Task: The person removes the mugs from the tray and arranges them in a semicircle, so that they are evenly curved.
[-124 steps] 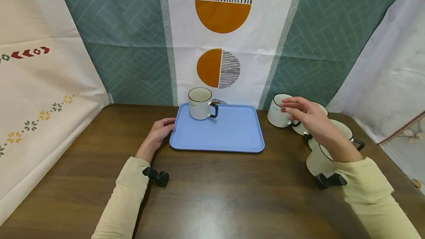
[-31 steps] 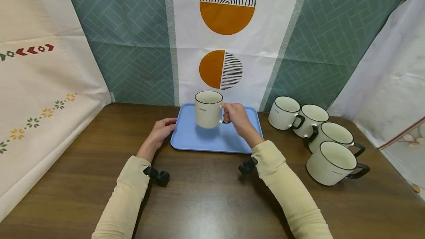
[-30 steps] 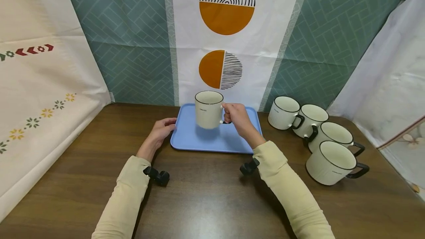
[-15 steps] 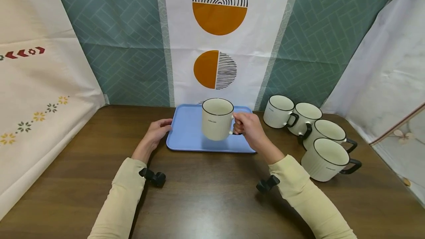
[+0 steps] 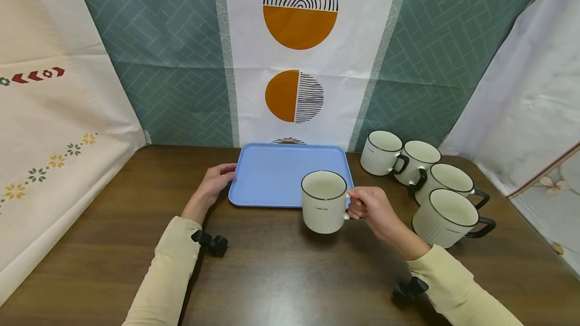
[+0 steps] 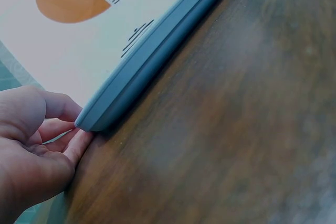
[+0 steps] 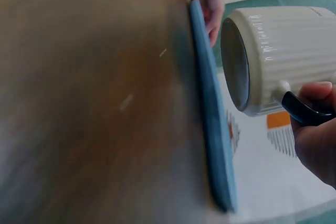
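My right hand (image 5: 372, 208) grips the black handle of a white ribbed mug (image 5: 323, 204) with a dark rim. In the head view the mug is upright before the front right part of the blue tray (image 5: 281, 170), hiding some of its edge. The right wrist view shows the mug's underside (image 7: 234, 66), off the table, with fingers (image 7: 315, 92) curled round the handle. At the tray's left edge, my left hand (image 5: 214, 181) pinches the rim; the left wrist view shows its fingertips (image 6: 65, 107) at the tray corner. Nothing stands on the tray.
Several matching mugs, from the back mug (image 5: 379, 154) to the front mug (image 5: 441, 220), stand close together on the right of the brown wooden table (image 5: 272, 275). A patterned cloth (image 5: 294, 54) hangs behind the tray, and pale cloths hang at both sides.
The mug first stood on the tray's back left. My right hand came from the right-hand mugs, took its handle, lifted it and brought it forward and right. My left hand stayed at the tray.
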Motion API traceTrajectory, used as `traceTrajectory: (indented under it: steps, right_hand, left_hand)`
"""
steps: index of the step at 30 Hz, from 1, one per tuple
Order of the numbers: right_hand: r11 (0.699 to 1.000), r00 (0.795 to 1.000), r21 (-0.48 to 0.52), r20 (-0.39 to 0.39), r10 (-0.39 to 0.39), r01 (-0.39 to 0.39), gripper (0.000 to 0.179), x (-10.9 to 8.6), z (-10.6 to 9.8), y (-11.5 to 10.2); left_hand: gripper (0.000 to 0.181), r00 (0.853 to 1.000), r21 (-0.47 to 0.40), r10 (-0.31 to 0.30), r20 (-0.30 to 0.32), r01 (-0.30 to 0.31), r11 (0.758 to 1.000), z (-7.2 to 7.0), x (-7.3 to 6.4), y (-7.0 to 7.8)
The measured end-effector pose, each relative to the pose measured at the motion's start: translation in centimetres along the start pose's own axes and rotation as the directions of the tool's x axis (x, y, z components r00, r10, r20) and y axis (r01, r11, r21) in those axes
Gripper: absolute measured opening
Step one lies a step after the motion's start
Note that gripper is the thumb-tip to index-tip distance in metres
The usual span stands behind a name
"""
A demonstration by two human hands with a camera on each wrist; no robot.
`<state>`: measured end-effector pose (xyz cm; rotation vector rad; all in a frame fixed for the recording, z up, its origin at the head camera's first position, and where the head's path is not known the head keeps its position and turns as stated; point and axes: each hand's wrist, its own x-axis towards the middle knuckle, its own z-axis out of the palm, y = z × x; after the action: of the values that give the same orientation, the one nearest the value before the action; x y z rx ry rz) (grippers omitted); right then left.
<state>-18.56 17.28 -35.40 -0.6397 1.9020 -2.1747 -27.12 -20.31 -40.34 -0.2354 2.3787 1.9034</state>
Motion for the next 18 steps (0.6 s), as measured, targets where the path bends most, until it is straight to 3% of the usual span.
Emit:
traceTrajectory:
  steps: [6,18]
  right_hand:
    - [0.999,0.996,-0.028,0.075,-0.040,0.042,0.038,-2.6,-2.5,0.3]
    - [0.990,0.985,-0.038,0.114,-0.128,0.133,0.037,-5.7,-6.6,-0.5]
  left_hand:
    - [0.044,1.000,0.010,-0.009,0.001,0.009,1.000,-0.1,0.0,-0.1]
    - [0.044,1.000,0.005,-0.003,-0.002,0.003,1.000,0.0,0.1,-0.1]
